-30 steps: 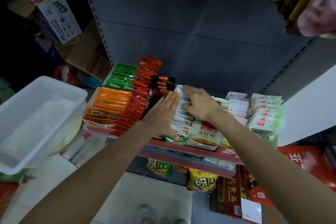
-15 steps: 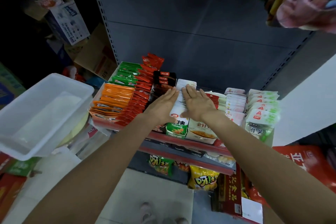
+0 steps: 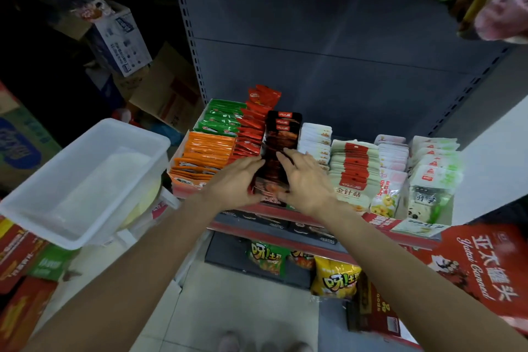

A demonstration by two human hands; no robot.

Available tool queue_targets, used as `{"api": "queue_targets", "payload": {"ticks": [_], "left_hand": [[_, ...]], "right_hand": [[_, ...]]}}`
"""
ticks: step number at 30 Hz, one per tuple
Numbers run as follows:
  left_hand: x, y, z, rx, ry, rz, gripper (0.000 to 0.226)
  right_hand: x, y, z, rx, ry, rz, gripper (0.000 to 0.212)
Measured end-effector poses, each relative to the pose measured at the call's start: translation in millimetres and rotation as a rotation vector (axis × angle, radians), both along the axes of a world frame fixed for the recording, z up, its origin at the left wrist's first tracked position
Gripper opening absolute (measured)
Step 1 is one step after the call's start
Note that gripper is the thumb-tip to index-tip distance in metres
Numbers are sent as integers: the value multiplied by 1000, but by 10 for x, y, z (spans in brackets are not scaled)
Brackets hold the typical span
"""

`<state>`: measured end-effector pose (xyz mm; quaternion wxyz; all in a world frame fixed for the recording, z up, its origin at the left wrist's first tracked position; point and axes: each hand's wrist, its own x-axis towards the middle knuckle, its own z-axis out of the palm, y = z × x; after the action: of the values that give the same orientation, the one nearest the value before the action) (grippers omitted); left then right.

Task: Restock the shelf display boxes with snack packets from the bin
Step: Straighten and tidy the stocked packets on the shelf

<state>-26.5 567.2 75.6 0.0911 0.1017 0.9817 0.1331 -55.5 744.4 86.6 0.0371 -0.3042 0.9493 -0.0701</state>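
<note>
Your left hand [image 3: 237,180] and right hand [image 3: 307,183] are flanking the row of black snack packets [image 3: 281,140] on the shelf, one on each side, with fingers straight and pressing against the sides of the front packets. Neither hand is curling round a packet; the two hands are sitting close together with only the black row between them.

Just left of that row, red packets [image 3: 253,128] are standing in a line, and beyond them orange packets [image 3: 205,151] are filling the front of a display box with green packets [image 3: 221,116] behind. To the right, white packets [image 3: 315,140] are touching the black row, followed by pale green packets with red labels [image 3: 354,168], pink-and-white packets [image 3: 393,157], and white-and-green packets [image 3: 434,171] at the far end.

The white plastic bin [image 3: 85,180] is sitting off to your left, just beside the shelf's end; you are seeing no packets inside it. Yellow chip bags [image 3: 334,277] are lying on the lower shelf below your right forearm.
</note>
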Motion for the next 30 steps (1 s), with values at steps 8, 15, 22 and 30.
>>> {"api": "queue_targets", "payload": {"ticks": [8,15,22,30], "left_hand": [[-262,6,-54,-121,55,-95,70],[-512,49,-141,21,31,100,81],[-483,-22,-275,52,149,-6,86],[-404,-53,-364,-38,104,-83,79]], "right_hand": [[-283,-268,67,-22,-76,-204,55],[-568,-400,93,137,-98,-228,38],[-735,-470,99,244,-150,-145,43],[-759,-476,-66,251,-37,-97,29]]}}
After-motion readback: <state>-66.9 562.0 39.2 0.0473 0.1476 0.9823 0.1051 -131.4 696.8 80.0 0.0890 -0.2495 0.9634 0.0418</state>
